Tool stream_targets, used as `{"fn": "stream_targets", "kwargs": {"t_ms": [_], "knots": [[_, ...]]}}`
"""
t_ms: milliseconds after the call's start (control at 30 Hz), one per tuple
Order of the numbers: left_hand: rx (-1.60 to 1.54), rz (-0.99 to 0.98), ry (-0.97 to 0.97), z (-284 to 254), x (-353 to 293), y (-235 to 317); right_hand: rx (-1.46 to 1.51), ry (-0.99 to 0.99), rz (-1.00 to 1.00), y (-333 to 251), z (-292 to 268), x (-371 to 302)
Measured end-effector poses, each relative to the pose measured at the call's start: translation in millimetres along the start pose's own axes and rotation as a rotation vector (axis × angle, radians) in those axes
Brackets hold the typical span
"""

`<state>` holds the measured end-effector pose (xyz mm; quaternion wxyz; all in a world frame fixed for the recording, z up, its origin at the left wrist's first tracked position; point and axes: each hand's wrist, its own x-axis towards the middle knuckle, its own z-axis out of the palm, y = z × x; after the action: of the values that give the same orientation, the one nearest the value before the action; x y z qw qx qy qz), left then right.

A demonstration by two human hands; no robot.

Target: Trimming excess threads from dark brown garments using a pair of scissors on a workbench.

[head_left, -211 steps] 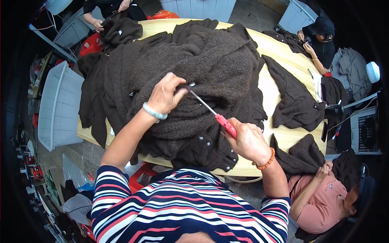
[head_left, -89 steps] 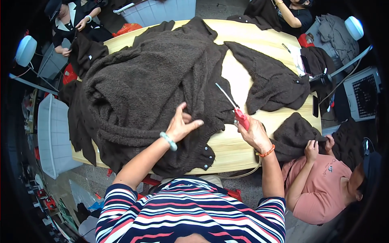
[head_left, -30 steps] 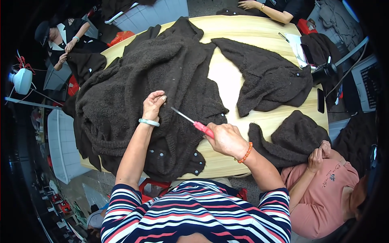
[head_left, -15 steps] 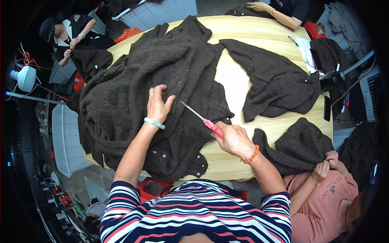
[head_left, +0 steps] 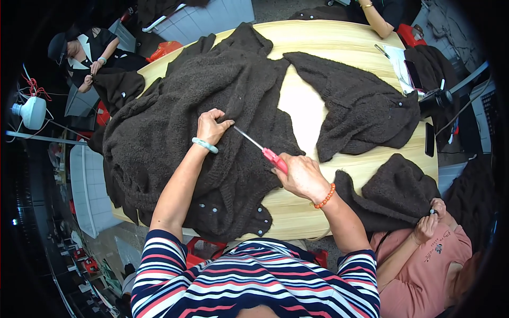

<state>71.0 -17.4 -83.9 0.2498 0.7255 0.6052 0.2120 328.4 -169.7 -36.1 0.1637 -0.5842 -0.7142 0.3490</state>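
A large dark brown knit garment [head_left: 154, 127] lies heaped over the left and middle of the table. My left hand [head_left: 213, 127], with a pale bangle at its wrist, rests on it with fingers curled and thumb drawn in; whatever it pinches is too small to tell. My right hand [head_left: 305, 175] grips the red handle of a thin-shafted screwdriver [head_left: 274, 159]. The metal tip points up and left, close to my left thumb. Several shiny round snaps [head_left: 214, 210] show on the garment's near edge.
More brown knit pieces [head_left: 366, 106] lie on the pale wooden table [head_left: 302, 212] to the right. A phone [head_left: 429, 139] is at the right edge. Co-workers hold knit pieces at far left and near right. A black lamp-like fixture [head_left: 437, 100] juts in from the right.
My left fingers, spread before, have curled in, and the thumb now meets the screwdriver tip's area. The screwdriver has shifted slightly left and up. The far-right co-worker's hand has left the view.
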Motion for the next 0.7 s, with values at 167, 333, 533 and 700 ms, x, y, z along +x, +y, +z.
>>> {"fn": "stream_targets", "kwargs": {"t_ms": [167, 333, 533, 700], "knots": [[-0.027, 0.107, 0.040, 0.8, -3.0, -3.6, 0.020, -0.059, -0.003, 1.4, 1.9, 18.6], [0.143, 0.011, -0.036, -3.5, 1.2, -4.6, 0.018, -0.044, 0.020, 5.7, -1.6, 23.1], [0.220, -0.124, 0.031, 0.6, 36.5, 38.3, 0.002, -0.018, 0.048, 16.1, -5.7, 18.9], [0.291, -0.032, 0.005, 32.6, 77.7, 20.8, 0.032, 0.047, 0.117, 18.9, -8.5, 23.6]]}}
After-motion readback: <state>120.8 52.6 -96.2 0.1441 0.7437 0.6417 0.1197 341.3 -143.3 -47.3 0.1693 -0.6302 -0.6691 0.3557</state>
